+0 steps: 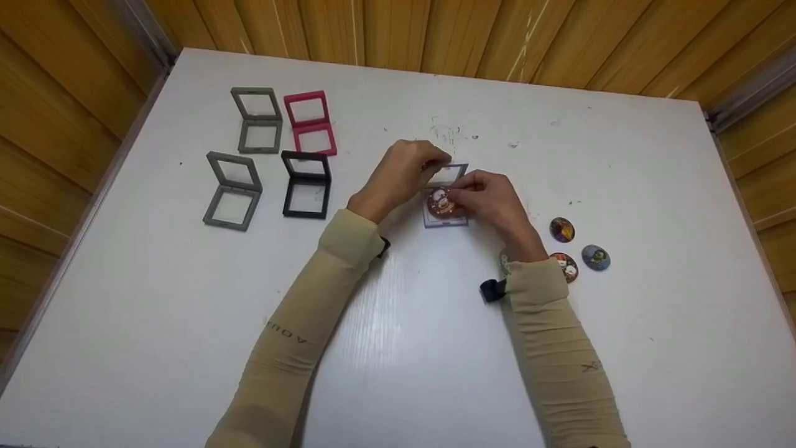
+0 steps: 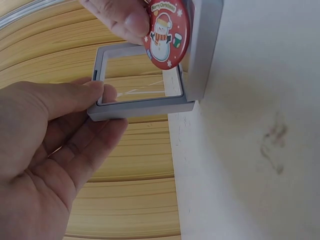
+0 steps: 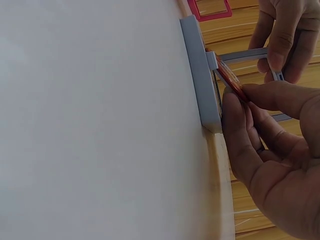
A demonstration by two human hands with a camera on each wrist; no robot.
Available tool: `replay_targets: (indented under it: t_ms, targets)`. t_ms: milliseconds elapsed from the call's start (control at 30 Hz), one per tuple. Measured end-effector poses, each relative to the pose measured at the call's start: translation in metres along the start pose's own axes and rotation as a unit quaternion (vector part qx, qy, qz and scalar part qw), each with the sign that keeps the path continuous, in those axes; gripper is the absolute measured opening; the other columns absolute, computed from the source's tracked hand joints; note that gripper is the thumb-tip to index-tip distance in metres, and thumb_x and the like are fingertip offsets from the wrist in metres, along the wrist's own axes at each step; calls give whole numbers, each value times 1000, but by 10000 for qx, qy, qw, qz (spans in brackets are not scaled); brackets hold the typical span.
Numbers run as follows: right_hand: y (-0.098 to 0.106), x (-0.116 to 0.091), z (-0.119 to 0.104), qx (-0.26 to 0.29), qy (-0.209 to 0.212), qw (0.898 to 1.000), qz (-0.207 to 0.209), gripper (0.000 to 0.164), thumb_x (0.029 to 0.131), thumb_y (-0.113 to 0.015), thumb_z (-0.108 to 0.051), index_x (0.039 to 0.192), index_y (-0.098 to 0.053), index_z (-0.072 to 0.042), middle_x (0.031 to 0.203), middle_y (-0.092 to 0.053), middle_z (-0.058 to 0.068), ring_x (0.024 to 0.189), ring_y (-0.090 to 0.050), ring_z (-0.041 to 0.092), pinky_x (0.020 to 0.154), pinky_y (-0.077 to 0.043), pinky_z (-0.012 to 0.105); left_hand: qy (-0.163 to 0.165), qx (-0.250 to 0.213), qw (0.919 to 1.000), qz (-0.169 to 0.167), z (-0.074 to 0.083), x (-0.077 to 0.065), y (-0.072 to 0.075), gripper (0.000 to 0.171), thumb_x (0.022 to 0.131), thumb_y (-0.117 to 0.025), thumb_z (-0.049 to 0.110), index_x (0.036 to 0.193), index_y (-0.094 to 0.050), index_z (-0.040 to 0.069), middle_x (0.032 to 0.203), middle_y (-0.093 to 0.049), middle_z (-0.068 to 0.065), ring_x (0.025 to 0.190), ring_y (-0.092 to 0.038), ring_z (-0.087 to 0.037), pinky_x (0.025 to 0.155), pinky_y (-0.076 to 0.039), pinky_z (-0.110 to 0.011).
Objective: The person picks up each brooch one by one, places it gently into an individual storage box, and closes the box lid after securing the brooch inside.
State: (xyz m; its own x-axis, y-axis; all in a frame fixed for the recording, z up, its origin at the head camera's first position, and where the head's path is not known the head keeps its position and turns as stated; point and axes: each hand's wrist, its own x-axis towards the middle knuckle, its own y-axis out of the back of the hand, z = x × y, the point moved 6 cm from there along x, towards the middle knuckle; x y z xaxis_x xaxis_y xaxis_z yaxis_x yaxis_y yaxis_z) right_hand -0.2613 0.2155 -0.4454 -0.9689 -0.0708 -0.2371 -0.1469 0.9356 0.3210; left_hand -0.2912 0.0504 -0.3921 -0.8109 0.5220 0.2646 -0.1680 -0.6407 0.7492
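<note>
A hinged, light grey-purple display frame (image 1: 446, 222) lies opened on the table, its lid raised. My left hand (image 1: 405, 171) pinches the lid's edge between thumb and fingers, clearly seen in the left wrist view around the lid (image 2: 145, 106). With thumb and fingertips, my right hand (image 1: 494, 198) pinches a round red badge (image 1: 441, 203) by its edge. A snowman and "Merry Christmas" are printed on the badge (image 2: 167, 35). It is tilted over the frame's base (image 3: 197, 75), one edge at or very near it; the right wrist view cannot settle full contact.
Two grey-green frames (image 1: 260, 137) (image 1: 230, 207), a pink frame (image 1: 314, 138) and a black frame (image 1: 306, 199) stand opened at the left. Several round badges lie right, including a dark one (image 1: 562, 229) and a blue one (image 1: 596, 257); the right forearm partly covers others.
</note>
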Motion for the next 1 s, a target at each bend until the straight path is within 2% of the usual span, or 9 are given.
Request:
replay_targets:
  t_ms: [267,700,1000]
  targets:
    - [0,-2,-5,-729,169,9971,138,17,98,-74,-6,109,-72,7,101,-69,13,85,-69,19,73,-60,25,-129,88,9999,40,2,-1,1,20,104,-69,6,120,-80,3,116,-78,-9,111,-73,-20,98,-54,-26]
    - [0,-3,-9,-1161,146,9927,300,16,97,-75,-6,106,-73,7,100,-71,15,84,-66,15,71,-57,20,-206,137,9996,104,2,0,1,20,104,-69,6,120,-81,3,115,-78,-9,110,-73,-20,98,-55,-27]
    - [2,-5,-11,-1590,320,9856,479,13,93,-76,-8,100,-77,3,90,-73,8,76,-62,10,68,-50,19,-165,106,9998,55,1,0,0,20,105,-68,6,120,-80,3,116,-78,-9,111,-72,-20,98,-54,-26]
